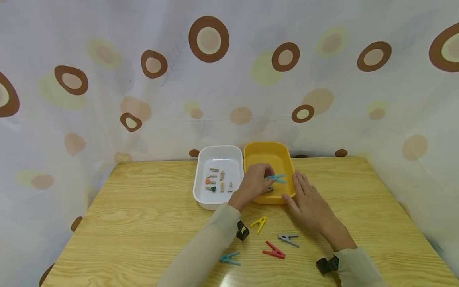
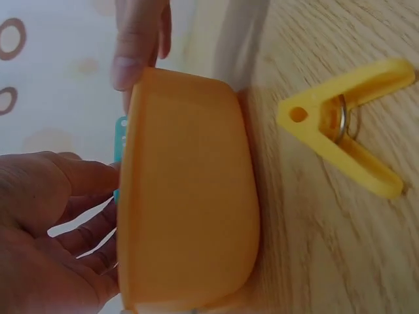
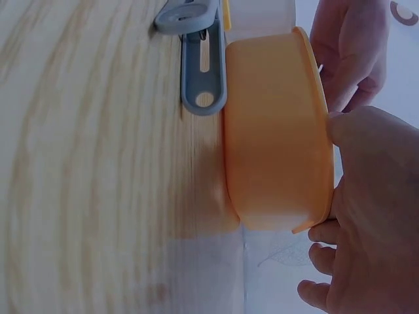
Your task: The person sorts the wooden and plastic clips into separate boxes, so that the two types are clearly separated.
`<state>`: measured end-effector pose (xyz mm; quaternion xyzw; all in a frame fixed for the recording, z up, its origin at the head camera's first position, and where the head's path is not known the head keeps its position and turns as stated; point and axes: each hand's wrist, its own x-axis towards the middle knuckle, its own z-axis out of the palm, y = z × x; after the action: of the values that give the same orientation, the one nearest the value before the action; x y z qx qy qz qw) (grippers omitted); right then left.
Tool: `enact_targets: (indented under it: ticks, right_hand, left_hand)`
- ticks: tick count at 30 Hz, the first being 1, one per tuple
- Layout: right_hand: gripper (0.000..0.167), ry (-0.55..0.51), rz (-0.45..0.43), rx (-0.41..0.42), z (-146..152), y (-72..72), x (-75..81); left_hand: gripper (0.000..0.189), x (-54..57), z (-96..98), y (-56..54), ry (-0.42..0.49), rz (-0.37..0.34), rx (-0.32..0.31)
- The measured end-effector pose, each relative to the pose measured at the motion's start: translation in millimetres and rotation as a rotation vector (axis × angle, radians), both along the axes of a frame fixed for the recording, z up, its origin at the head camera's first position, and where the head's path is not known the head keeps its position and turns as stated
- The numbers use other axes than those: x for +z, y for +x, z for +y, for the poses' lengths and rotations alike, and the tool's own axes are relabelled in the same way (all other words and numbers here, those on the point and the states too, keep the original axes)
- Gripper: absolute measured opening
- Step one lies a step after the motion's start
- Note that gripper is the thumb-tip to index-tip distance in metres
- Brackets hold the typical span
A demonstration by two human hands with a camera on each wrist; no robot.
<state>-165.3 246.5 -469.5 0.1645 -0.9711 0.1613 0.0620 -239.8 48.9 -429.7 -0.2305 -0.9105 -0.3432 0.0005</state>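
My left hand point(image 1: 255, 181) reaches over the yellow tray point(image 1: 269, 200) and pinches a light blue plastic clothespin point(image 1: 279, 178) above its inside. In the left wrist view that blue clothespin point(image 2: 120, 139) shows only in part behind the tray's rim. A small grey piece point(image 1: 269, 189) lies in the tray, partly covered by the left hand. My right hand point(image 1: 311, 205) rests against the tray's near right corner, its fingers straight along the right side. Its thumb point(image 3: 342, 127) touches the rim in the right wrist view.
Left of the yellow tray stands a white tray point(image 1: 202, 167) with several small wooden clips point(image 1: 222, 186). On the wooden table point(image 1: 143, 223) nearer me lie a yellow clothespin point(image 1: 259, 224), a grey one point(image 1: 288, 239), a red one point(image 1: 275, 251) and a blue one point(image 1: 229, 258). A patterned curtain point(image 1: 229, 87) hangs behind.
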Motion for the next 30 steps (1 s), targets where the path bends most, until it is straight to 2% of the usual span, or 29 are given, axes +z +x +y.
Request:
enact_targets:
  ticks: [7,17,27,30]
  right_hand:
    - [0.082,0.023,-0.001,-0.001,2,-1.4,-2.2]
    - [0.082,0.025,-0.006,0.0,1,-3.7,-4.3]
    - [0.081,0.013,-0.013,0.006,0,-3.0,-3.7]
    - [0.081,0.008,-0.011,0.006,0,-3.0,-3.4]
  left_hand:
    - [0.007,-5.8,8.0,-8.3,-0.075,-0.01,-0.013]
    - [0.006,-13.8,20.6,-18.6,-0.195,-0.043,0.015]
    - [0.01,-20.0,28.2,-24.0,-0.282,-0.027,0.02]
    - [0.018,-20.9,28.0,-24.2,-0.274,-0.038,0.017]
